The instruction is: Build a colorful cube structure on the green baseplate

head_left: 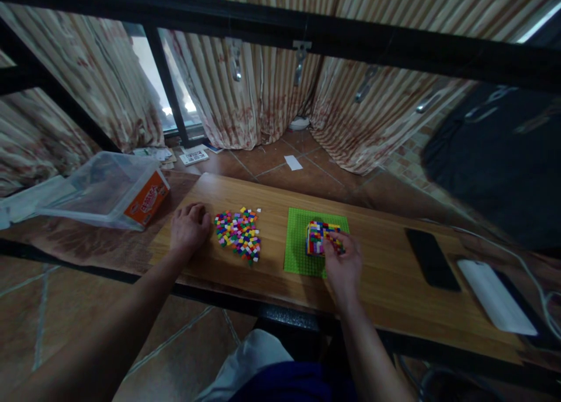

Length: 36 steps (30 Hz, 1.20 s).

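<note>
A green baseplate (298,247) lies on the wooden table (381,279), with a block of many-coloured small bricks (319,236) built up on it. My right hand (342,264) rests at the block's near right side, its fingers pinched against the bricks. Whether it holds a loose brick I cannot make out. To the left lies a loose pile of several small coloured bricks (239,232). My left hand (189,227) sits just left of that pile, fingers curled down on the table, with nothing visible in it.
A clear plastic box with an orange label (109,191) lies tipped at the left end. At the right end lie a black phone (432,257), a white flat device (495,297) and a cable. Curtains hang behind; a black frame bar runs overhead.
</note>
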{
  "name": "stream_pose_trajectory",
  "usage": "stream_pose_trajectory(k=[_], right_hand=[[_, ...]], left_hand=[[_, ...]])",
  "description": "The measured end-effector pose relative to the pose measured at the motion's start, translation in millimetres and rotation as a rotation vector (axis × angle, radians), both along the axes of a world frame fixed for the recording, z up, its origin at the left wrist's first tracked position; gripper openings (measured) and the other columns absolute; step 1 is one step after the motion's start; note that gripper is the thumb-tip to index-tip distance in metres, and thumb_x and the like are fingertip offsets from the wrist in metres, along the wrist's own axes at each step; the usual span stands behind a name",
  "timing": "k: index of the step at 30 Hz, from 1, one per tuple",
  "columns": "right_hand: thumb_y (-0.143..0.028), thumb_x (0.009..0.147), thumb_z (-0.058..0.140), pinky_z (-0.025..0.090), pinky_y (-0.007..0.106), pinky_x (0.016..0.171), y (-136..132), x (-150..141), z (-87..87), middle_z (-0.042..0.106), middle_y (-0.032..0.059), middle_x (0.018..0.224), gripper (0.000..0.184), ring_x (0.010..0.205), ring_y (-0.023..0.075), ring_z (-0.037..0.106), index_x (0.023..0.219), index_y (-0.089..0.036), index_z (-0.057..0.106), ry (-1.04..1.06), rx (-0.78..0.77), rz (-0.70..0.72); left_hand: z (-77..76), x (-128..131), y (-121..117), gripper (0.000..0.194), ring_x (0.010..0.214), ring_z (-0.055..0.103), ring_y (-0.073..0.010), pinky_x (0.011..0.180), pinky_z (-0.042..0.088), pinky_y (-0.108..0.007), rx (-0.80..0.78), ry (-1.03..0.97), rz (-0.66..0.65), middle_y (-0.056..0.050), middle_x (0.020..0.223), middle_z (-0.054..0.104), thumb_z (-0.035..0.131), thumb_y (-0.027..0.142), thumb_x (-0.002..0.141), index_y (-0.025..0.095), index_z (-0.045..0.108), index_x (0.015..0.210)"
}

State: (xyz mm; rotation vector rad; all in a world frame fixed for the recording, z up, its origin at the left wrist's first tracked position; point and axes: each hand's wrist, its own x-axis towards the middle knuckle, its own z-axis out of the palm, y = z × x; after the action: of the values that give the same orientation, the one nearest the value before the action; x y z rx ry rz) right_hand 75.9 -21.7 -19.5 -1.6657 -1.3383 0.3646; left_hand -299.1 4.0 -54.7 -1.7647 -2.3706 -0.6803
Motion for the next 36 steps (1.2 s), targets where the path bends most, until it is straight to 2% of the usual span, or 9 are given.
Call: stream_pose_trajectory(k=[9,18,22,25,27,30,31,33,36], right_hand=[[-0.042,0.08,0.061,0.041,0.048,0.1,2.3,-6.6,-5.4,0.056,0.0151,0.117,0.029,0.114,0.0272,0.052,0.092,-0.016,0.069,-0.005,0.043,-0.018],[-0.039,0.08,0.063,0.044,0.046,0.099,4.4,-6.0,-18.8,0.054,0.0129,0.117,0.026,0.111,0.0251,0.054,0.091,-0.017,0.069,0.03,0.124,-0.026],[-0.041,0.084,0.059,0.042,0.049,0.099,-0.1,-4.1,-11.3,0.057,0.0147,0.114,0.028,0.112,0.0276,0.054,0.093,-0.016,0.07,-0.061,0.128,0.0],[-0.04,0.089,0.056,0.037,0.051,0.104,-11.1,-13.4,-1.0,0.059,0.0152,0.118,0.028,0.119,0.0294,0.051,0.098,-0.018,0.07,-0.186,0.214,0.008],[-0.036,0.092,0.055,0.039,0.048,0.103,-21.8,-28.3,3.0,0.062,0.0125,0.115,0.023,0.116,0.0266,0.054,0.099,-0.02,0.07,-0.222,0.252,0.113],[-0.03,0.095,0.051,0.046,0.038,0.092,-38.6,-59.9,-0.2,0.066,0.0069,0.102,0.02,0.1,0.0206,0.059,0.099,-0.023,0.069,-0.219,0.194,0.453],[-0.029,0.095,0.05,0.047,0.037,0.089,-43.1,-70.8,-3.7,0.067,0.0063,0.1,0.02,0.097,0.02,0.059,0.098,-0.024,0.069,-0.223,0.172,0.527],[-0.028,0.095,0.05,0.047,0.036,0.086,-48.7,-89.7,-12.8,0.067,0.0061,0.098,0.02,0.095,0.02,0.058,0.097,-0.023,0.069,-0.237,0.142,0.615],[-0.025,0.095,0.05,0.044,0.036,0.083,-48.2,-106.9,-26.1,0.066,0.0065,0.095,0.02,0.092,0.0208,0.057,0.095,-0.022,0.07,-0.295,0.125,0.63]], left_hand=[[1.4,1.8,-1.7,0.038,0.115,0.054,-0.0315,0.103,0.041,-0.046,0.0,-0.008,0.0,-0.012,0.125,0.064,0.048,0.037,0.088,0.019,0.066,0.116],[4.5,3.8,-3.1,0.036,0.116,0.053,-0.0303,0.104,0.04,-0.046,-0.014,-0.035,-0.015,-0.012,0.125,0.063,0.047,0.036,0.088,0.018,0.065,0.115],[4.6,5.2,-3.4,0.038,0.117,0.053,-0.0312,0.105,0.039,-0.046,-0.025,-0.029,-0.005,-0.013,0.127,0.062,0.047,0.036,0.09,0.016,0.065,0.116],[4.9,6.7,-4.0,0.037,0.117,0.053,-0.0313,0.105,0.039,-0.046,-0.02,-0.037,0.003,-0.013,0.126,0.063,0.047,0.035,0.09,0.016,0.065,0.116],[5.1,7.6,-4.3,0.036,0.117,0.053,-0.0312,0.105,0.039,-0.047,-0.027,-0.05,-0.003,-0.013,0.126,0.063,0.048,0.034,0.09,0.017,0.065,0.116],[5.3,8.1,-4.6,0.035,0.117,0.053,-0.0313,0.104,0.039,-0.047,-0.026,-0.061,-0.001,-0.013,0.126,0.063,0.048,0.034,0.09,0.017,0.065,0.116],[5.3,8.2,-4.8,0.035,0.117,0.052,-0.0313,0.104,0.039,-0.047,-0.023,-0.062,-0.001,-0.013,0.126,0.063,0.049,0.034,0.09,0.017,0.065,0.116],[5.5,8.2,-5.0,0.034,0.118,0.052,-0.0313,0.105,0.039,-0.048,-0.019,-0.062,-0.001,-0.013,0.127,0.063,0.049,0.034,0.09,0.017,0.065,0.115],[6.0,8.2,-5.2,0.034,0.118,0.052,-0.0318,0.105,0.039,-0.048,-0.027,-0.064,-0.001,-0.013,0.127,0.063,0.049,0.034,0.09,0.017,0.065,0.115]])
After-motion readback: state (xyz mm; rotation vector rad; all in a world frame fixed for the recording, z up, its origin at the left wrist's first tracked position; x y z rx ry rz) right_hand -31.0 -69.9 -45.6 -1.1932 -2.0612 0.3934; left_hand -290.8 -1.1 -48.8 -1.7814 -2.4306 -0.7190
